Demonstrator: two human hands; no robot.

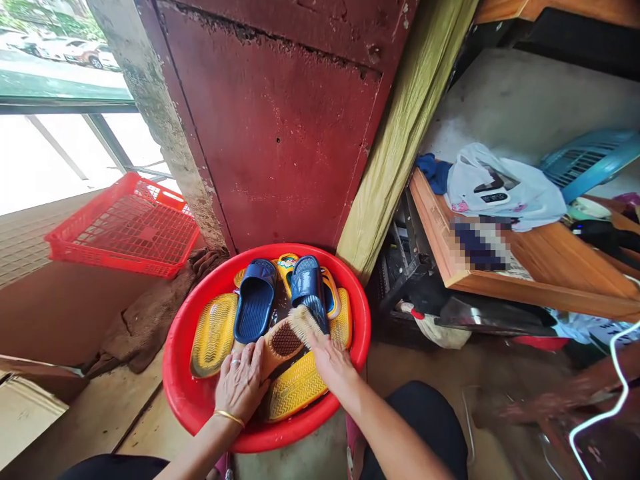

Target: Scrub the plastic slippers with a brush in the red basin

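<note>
A round red basin [176, 393] holds water and several slippers. My left hand [241, 380] grips a tan slipper [273, 353] with a brown textured patch, near the basin's front. My right hand [327, 353] holds a pale-bristled brush [304, 325] against that slipper's right end. Two dark blue slippers [254, 303] lie behind it, the right one partly behind the brush. Yellow slippers with ridged soles [214, 333] lie at the left, right and front of the basin. Small yellow patterned footwear [287, 267] shows between and beside the blue pair.
A red plastic crate [135, 230] stands at the left above a brown cloth [145, 327]. Behind the basin is a dark red door [280, 147]. On the right, a wooden table [560, 260] bears a white plastic bag [505, 187] and a blue fan [593, 160]; a white cable [620, 380] hangs nearby.
</note>
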